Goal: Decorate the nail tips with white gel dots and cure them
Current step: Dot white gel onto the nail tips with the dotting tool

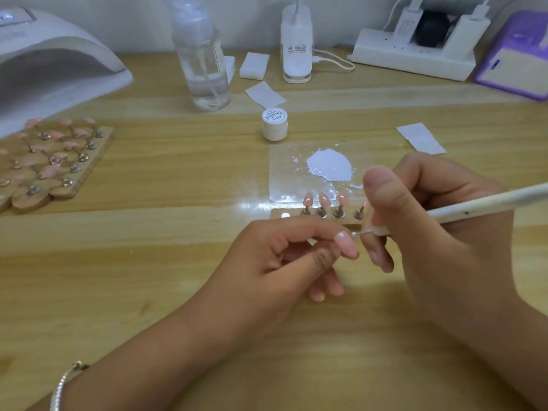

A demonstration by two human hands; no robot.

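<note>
My left hand (284, 256) pinches a pink nail tip (346, 245) between thumb and forefinger; one white dot sits near its upper end. My right hand (430, 229) grips a white dotting pen (480, 204), its fine tip with white gel just right of the nail tip. Behind my hands a small wooden holder (280, 214) carries several pink nail tips on metal stands. A clear sheet (284, 173) holds a puddle of white gel (329, 166). A small white gel jar (275, 125) stands behind it. The white curing lamp (53, 54) is at the far left.
A larger wooden board (56, 161) with several pink nail tips lies at the left. A clear pump bottle (204, 54), a white bottle (296, 43), cotton pads (253, 65), paper wipes (421, 137), a power strip (415, 54) and a purple box (519, 60) line the back.
</note>
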